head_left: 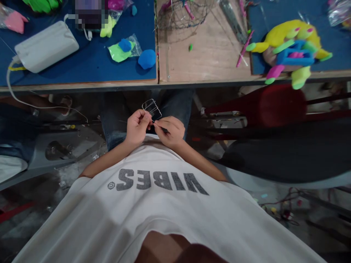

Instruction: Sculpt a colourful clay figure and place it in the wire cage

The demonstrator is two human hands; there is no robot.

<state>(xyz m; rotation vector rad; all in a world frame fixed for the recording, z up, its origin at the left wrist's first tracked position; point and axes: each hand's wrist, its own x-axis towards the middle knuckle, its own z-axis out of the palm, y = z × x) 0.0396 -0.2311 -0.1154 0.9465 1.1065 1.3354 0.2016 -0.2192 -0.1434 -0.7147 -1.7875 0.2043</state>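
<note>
A small frame of bent silvery wire is held over my lap, below the table's front edge. My left hand pinches its lower left side between thumb and fingers. Close beside it, my right hand is closed with fingertips at the wire's lower end, where the two hands nearly meet. A thin dark length seems to run between the right fingers, but I cannot make out whether it is wire or a tool. The fingertips partly hide the lower part of the frame.
On the table lie a white power adapter with a cable, a blue clay lump, green clay, a wire mesh form, a grey cutter-like tool and a yellow clay figure. A red stool stands under the right side.
</note>
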